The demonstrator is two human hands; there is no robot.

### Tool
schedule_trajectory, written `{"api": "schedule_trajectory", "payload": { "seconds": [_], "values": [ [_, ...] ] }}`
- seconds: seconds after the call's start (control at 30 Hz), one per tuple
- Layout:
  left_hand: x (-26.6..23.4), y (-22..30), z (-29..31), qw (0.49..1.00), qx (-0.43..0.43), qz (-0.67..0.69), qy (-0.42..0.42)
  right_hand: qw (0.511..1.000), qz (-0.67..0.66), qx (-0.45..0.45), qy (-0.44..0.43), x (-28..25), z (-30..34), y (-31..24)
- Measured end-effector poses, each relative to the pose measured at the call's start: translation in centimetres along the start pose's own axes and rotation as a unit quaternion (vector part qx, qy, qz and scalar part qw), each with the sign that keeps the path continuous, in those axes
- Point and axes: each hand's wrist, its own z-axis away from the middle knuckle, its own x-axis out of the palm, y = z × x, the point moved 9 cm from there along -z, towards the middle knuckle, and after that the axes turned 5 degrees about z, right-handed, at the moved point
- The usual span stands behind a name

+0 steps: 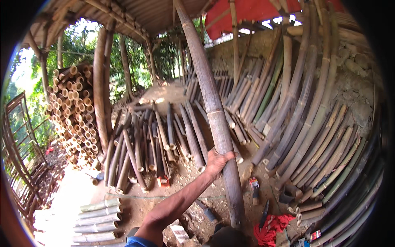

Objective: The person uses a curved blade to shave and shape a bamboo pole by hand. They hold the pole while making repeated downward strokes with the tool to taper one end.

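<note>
My left hand [220,161] is wrapped round a long brown bamboo pole [212,105], gripping it partway up. The pole leans slightly, with its top up toward the roof and its lower end near the bottom of the view, where a dark rounded shape [230,236] partly hides what lies there. My left forearm reaches up from a blue sleeve. No part of my right hand shows. On the ground left of the pole's lower end lies a dark tool [207,212]. To its right are a dark blade-like tool [264,212] and a crumpled red cloth [275,228].
Cut bamboo lengths [150,144] lean in rows ahead. A tall stack of bamboo [76,111] stands left, behind a post [100,90]. Long poles [302,82] rest against the stone wall [354,86] on the right. Pale bamboo pieces [98,218] lie at near left.
</note>
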Motion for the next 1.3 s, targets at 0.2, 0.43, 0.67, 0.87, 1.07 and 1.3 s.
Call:
{"api": "schedule_trajectory", "payload": {
  "seconds": [0.2,0.43,0.67,0.87,1.07,1.3],
  "values": [
    [3.8,7.6,7.0,0.996,0.046,-0.076,-0.028,0.997,0.038,-0.018,0.071,1.2,-1.1,1.6],
    [2.6,12.7,12.4,0.985,0.104,-0.113,-0.081,0.989,0.067,-0.022,0.132,2.7,-1.6,5.0],
    [-10.2,10.8,14.0,0.994,0.088,-0.064,0.007,0.975,0.077,-0.08,0.192,4.4,-3.4,7.8],
    [-22.1,5.2,17.3,0.984,0.091,0.033,0.151,0.973,0.094,-0.127,0.169,3.4,-7.2,10.0],
    [-32.3,-5.5,29.5,0.905,0.058,0.138,0.399,0.969,0.215,-0.122,-0.002,2.2,-10.8,1.5],
    [-40.8,-13.2,44.4,0.772,0.073,0.206,0.596,0.927,0.176,-0.306,-0.128,7.0,-12.9,-10.1]
  ]
}}
